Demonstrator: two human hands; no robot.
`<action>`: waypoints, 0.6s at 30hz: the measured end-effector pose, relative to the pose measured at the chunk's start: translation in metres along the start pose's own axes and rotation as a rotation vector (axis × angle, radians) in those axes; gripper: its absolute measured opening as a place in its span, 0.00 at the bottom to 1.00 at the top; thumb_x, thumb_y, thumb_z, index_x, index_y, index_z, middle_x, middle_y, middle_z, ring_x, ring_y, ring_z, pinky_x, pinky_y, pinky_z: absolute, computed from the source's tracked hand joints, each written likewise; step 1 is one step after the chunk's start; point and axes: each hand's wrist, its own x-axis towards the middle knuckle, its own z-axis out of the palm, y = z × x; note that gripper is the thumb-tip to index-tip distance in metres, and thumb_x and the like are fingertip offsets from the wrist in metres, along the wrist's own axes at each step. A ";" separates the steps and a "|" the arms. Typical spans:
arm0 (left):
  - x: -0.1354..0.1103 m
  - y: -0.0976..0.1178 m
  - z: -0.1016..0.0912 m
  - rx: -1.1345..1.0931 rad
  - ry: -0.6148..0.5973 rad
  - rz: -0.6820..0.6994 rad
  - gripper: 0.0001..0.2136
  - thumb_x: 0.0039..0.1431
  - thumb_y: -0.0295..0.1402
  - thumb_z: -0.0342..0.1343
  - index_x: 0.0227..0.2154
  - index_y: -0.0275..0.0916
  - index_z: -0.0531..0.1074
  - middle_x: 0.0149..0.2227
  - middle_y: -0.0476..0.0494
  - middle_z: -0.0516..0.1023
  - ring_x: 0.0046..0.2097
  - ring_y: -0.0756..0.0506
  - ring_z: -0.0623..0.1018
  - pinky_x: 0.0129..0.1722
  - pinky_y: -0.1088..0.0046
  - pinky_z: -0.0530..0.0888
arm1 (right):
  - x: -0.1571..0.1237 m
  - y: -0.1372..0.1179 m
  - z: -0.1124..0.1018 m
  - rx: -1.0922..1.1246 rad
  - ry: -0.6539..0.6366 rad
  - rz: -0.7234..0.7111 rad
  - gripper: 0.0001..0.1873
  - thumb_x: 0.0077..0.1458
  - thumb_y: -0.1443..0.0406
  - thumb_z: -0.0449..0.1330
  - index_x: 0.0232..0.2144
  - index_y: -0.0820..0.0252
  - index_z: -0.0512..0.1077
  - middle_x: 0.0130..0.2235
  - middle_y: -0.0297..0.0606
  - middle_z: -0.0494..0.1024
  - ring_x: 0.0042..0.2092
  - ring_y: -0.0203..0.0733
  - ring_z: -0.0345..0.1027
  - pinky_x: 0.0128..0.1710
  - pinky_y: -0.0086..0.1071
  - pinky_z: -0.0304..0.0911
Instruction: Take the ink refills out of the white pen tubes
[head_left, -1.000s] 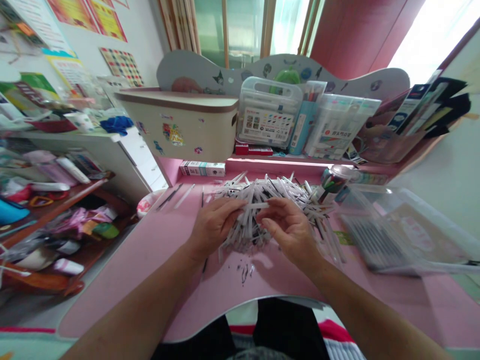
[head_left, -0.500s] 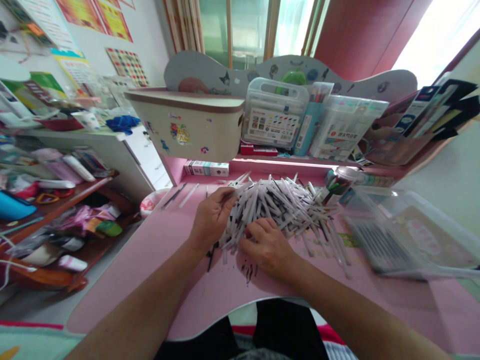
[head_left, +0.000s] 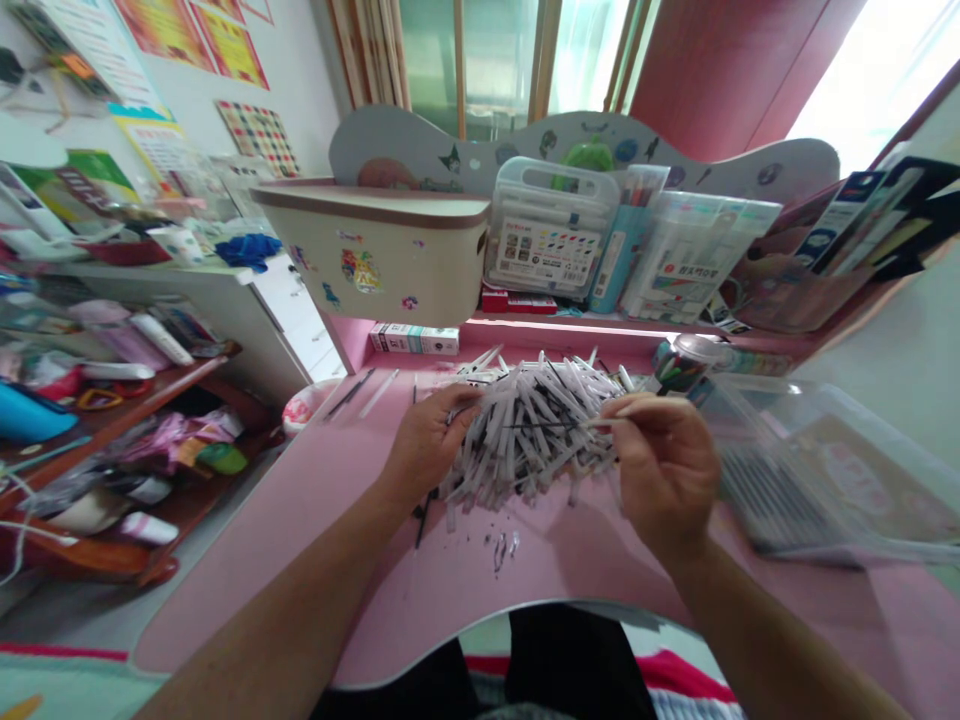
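A big heap of white pen tubes (head_left: 540,410) lies in the middle of the pink desk (head_left: 315,520). My left hand (head_left: 426,445) rests at the heap's left edge, its fingers curled closed on a white tube there. My right hand (head_left: 664,465) is lifted at the heap's right side. Its thumb and fingers pinch the end of a thin dark refill (head_left: 559,425) that stretches leftward over the heap. Small black bits (head_left: 501,545) lie on the desk in front of the heap.
A clear plastic box (head_left: 795,470) lies open at the right, beside a cup of pens (head_left: 679,365). Behind stand a cream storage box (head_left: 375,250), marker cases (head_left: 547,225) and a small carton (head_left: 412,338). Loose pens (head_left: 360,392) lie at the left. Cluttered shelves (head_left: 112,400) fill the far left.
My right hand has risen from the heap's near edge and moved right, drawing a thin dark refill out with it. My left hand has stayed at the heap's left edge.
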 end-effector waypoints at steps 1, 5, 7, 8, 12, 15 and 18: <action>0.000 0.000 0.000 0.002 -0.012 -0.001 0.07 0.61 0.30 0.55 0.40 0.40 0.76 0.39 0.45 0.83 0.43 0.44 0.80 0.46 0.67 0.74 | 0.006 0.002 -0.003 0.047 0.098 0.066 0.06 0.57 0.73 0.58 0.35 0.58 0.71 0.34 0.34 0.75 0.35 0.36 0.69 0.35 0.31 0.65; 0.000 0.001 0.001 0.020 -0.021 0.002 0.07 0.61 0.30 0.55 0.39 0.40 0.77 0.39 0.45 0.83 0.42 0.44 0.81 0.46 0.66 0.75 | 0.023 0.010 -0.012 0.180 0.291 0.204 0.02 0.55 0.69 0.60 0.31 0.59 0.70 0.30 0.31 0.75 0.29 0.33 0.68 0.30 0.28 0.63; 0.000 0.001 0.002 0.026 -0.020 0.004 0.07 0.60 0.30 0.55 0.38 0.40 0.77 0.38 0.45 0.83 0.41 0.44 0.81 0.45 0.66 0.75 | 0.026 0.013 -0.012 0.196 0.312 0.232 0.03 0.54 0.68 0.61 0.31 0.59 0.69 0.29 0.30 0.75 0.28 0.33 0.68 0.30 0.28 0.63; 0.000 0.001 0.002 0.028 -0.022 0.006 0.07 0.60 0.30 0.55 0.38 0.40 0.77 0.38 0.45 0.83 0.41 0.44 0.81 0.45 0.66 0.75 | 0.026 0.013 -0.012 0.196 0.313 0.241 0.03 0.54 0.68 0.61 0.31 0.59 0.69 0.29 0.30 0.75 0.28 0.33 0.68 0.30 0.28 0.63; 0.000 0.001 0.003 0.032 -0.033 0.021 0.07 0.60 0.30 0.55 0.37 0.40 0.77 0.37 0.45 0.83 0.40 0.44 0.81 0.44 0.66 0.76 | 0.024 0.016 -0.011 0.183 0.289 0.267 0.04 0.54 0.67 0.62 0.31 0.59 0.69 0.29 0.30 0.75 0.28 0.33 0.69 0.31 0.28 0.64; 0.000 0.002 0.003 0.030 -0.030 0.029 0.07 0.60 0.30 0.55 0.37 0.41 0.77 0.37 0.45 0.83 0.40 0.44 0.81 0.43 0.66 0.76 | 0.023 0.018 -0.011 0.165 0.267 0.273 0.04 0.54 0.67 0.62 0.31 0.59 0.69 0.29 0.30 0.75 0.28 0.33 0.69 0.32 0.28 0.64; 0.000 0.002 0.003 0.031 -0.024 0.035 0.06 0.60 0.31 0.55 0.37 0.41 0.77 0.37 0.45 0.83 0.40 0.43 0.81 0.43 0.66 0.76 | 0.023 0.020 -0.012 0.142 0.275 0.271 0.04 0.54 0.66 0.62 0.31 0.58 0.69 0.29 0.30 0.75 0.28 0.33 0.68 0.31 0.28 0.64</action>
